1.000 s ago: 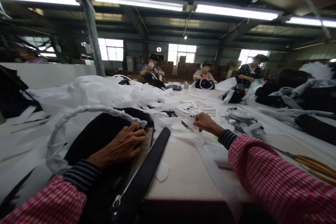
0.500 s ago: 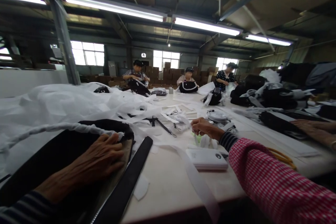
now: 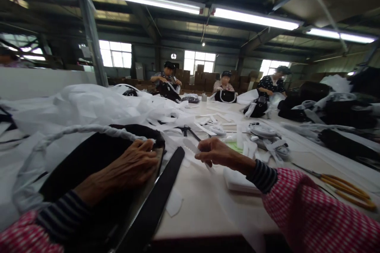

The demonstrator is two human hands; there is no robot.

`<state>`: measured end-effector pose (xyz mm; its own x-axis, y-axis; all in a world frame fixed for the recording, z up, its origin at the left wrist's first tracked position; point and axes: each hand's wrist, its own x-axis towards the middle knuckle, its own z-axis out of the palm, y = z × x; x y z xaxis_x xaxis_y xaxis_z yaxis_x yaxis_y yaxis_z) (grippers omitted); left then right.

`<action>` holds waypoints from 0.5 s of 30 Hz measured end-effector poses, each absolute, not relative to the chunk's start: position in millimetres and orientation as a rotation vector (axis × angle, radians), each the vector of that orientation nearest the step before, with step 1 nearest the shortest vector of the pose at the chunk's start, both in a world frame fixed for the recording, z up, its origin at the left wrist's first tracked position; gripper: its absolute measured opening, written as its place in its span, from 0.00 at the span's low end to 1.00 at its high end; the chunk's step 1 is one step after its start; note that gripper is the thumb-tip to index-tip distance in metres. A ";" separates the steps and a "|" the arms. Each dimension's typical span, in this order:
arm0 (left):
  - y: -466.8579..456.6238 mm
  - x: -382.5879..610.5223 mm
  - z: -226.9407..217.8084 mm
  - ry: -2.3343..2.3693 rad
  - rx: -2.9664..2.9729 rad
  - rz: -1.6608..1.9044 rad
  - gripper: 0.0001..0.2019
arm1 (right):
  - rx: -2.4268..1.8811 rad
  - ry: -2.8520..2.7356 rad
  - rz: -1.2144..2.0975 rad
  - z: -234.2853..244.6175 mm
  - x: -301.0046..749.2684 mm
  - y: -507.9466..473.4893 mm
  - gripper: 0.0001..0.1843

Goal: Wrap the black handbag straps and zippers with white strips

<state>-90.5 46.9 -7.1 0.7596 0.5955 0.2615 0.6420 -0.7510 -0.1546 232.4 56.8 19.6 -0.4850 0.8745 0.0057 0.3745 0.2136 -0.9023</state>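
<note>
A black bag lies at the left, its open side with a zipper edge facing me. Its handle is wrapped in white material. My left hand grips the bag's rim by the handle's end, fingers bent over the edge. My right hand, just right of the bag, pinches a small pale translucent strip between thumb and fingers; it looks like a piece of tape. Below that hand, a long white strip hangs over the table's front edge. A black flap of the bag slants toward me.
Yellow-handled scissors lie at the right. A white box-like item sits under my right wrist. Piled white wrapping covers the left back. Several people work with black bags across the table; more black bags are heaped at right.
My right hand has moved left from the small items toward the bag, now with the pale strip in its fingers. My left hand stays on the bag. The scissors show more fully.
</note>
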 end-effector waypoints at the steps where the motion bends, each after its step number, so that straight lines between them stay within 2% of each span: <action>1: 43.9 -90.8 -4.4 -0.966 -2.685 -0.272 0.08 | -1.087 -1.991 1.259 19.5 218.8 55.5 0.13; 4: 35.6 -91.8 2.0 -0.905 -2.575 -0.200 0.07 | -0.982 -1.995 1.256 18.0 192.7 54.7 0.14; 9: 39.0 -95.9 -0.4 -0.768 -2.584 -0.104 0.09 | -1.043 -1.887 1.269 5.9 200.2 56.5 0.14; 15: 62.5 -94.3 -4.0 -0.901 -2.596 -0.228 0.16 | -1.116 -1.707 1.282 3.8 244.0 45.0 0.13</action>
<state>-94.3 62.5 -4.0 0.7813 0.5616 0.2724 0.6236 -0.7213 -0.3013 244.0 45.0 3.8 -0.3695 0.9282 0.0441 0.2166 0.1321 -0.9673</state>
